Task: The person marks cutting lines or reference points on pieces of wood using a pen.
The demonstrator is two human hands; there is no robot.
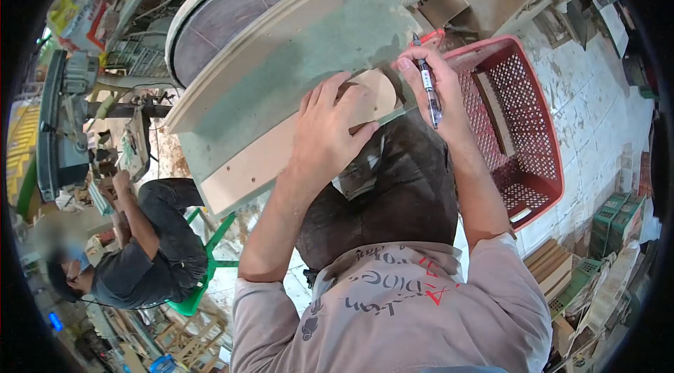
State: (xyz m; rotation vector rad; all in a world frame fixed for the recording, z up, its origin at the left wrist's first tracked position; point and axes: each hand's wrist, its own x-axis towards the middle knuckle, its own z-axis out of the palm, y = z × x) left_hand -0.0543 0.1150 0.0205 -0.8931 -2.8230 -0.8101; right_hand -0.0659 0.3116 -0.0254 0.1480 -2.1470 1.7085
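Observation:
On a green sloping machine table (281,68) lies a long pale wooden board (246,178) with small dark holes. A rounded wooden end (379,92) shows beyond my fingers; whether it is one piece with the board is hidden under my hand. My left hand (323,124) grips the wood, its fingers over the top and the thumb along the near edge. At the table's right end, my right hand (441,89) holds a clear-barrelled pen (430,89) with dark parts. Something red (437,37) shows just beyond that hand.
A large round sanding disc (232,15) stands behind the table. To my right is a red perforated basket (554,155) with wooden strips inside. On the left, another person (151,254) sits on a green stool (210,268) near a motor (67,120). Green crates (611,222) stand far right.

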